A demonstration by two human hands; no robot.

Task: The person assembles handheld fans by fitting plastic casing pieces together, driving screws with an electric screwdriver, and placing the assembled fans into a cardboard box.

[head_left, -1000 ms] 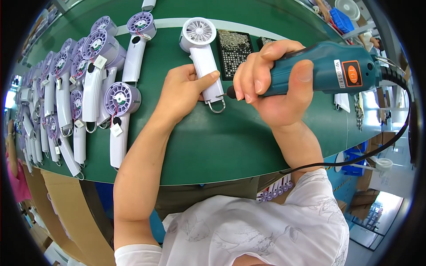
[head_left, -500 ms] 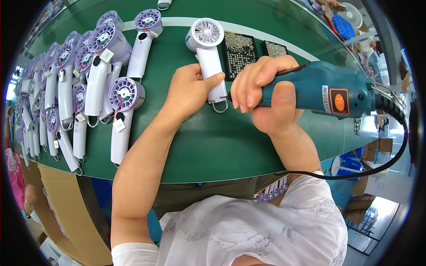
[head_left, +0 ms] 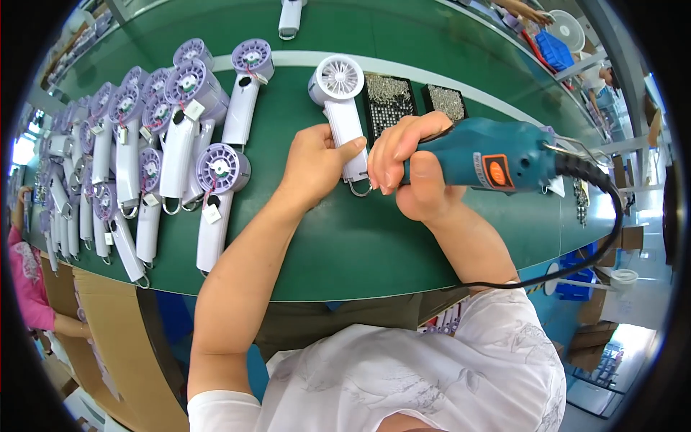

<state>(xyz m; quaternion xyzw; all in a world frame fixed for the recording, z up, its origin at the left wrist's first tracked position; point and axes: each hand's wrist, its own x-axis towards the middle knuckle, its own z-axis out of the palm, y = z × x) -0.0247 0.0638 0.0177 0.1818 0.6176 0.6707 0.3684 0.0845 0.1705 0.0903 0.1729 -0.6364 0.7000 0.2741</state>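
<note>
My left hand point(head_left: 318, 160) is closed round the handle of a white handheld fan point(head_left: 345, 122), its thumb across the handle's lower part. The fan lies on the green bench with its round grille away from me and a wire loop at the near end. In my right hand point(head_left: 417, 169) is a teal electric screwdriver point(head_left: 497, 155), held sideways with its front end toward the handle's bottom. My fingers hide the tool's tip, so contact with the handle cannot be made out. Beyond the hands are two black trays of small screws, a larger one point(head_left: 389, 97) and a smaller one point(head_left: 444, 103).
Several open-backed purple-and-white fans point(head_left: 180, 137) lie crowded at the left, with wires and white connectors showing. The screwdriver's black cable point(head_left: 614, 223) loops down at the right. Another fan point(head_left: 290, 20) lies across the white strip. A person in pink point(head_left: 32, 284) is at far left.
The view has shifted, so the bench and fans sit a little lower and farther right. My hands keep their grips, and the screwdriver's rear end appears nearer to the fan.
</note>
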